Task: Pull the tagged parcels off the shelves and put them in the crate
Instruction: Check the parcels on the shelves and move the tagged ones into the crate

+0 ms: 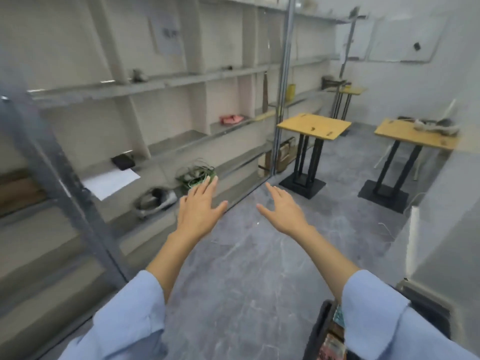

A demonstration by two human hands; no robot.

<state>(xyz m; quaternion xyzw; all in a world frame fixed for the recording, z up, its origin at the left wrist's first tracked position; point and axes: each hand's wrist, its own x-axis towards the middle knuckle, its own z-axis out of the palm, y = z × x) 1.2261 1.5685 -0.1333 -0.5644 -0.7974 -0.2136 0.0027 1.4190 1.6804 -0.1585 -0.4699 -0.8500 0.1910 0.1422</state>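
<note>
Reaching forward with both arms, you hold nothing: your left hand (201,205) and right hand (282,208) are flat, palms down, fingers straight and spread. The shelves (181,81) run along your left. On a low shelf lies a bundle wound with green cord (195,172) — your left fingertips overlap its near edge in the view, but whether they touch it cannot be told. Just left of that hand sits a grey-white wrapped parcel (153,201). Farther left lie a white sheet (110,181) and a black flat item (123,161), and a pink packet (232,119) rests one shelf higher, well apart from both hands.

The crate (320,331) stands at your lower right, partly under your right sleeve (376,307) and cut off by the frame edge — only a black rim and some coloured packets inside show.

A paper notice (168,35) hangs on the upper shelf back; its dark marks are too blurred to read. Blur likewise keeps any tag on the parcels from being made out.
</note>
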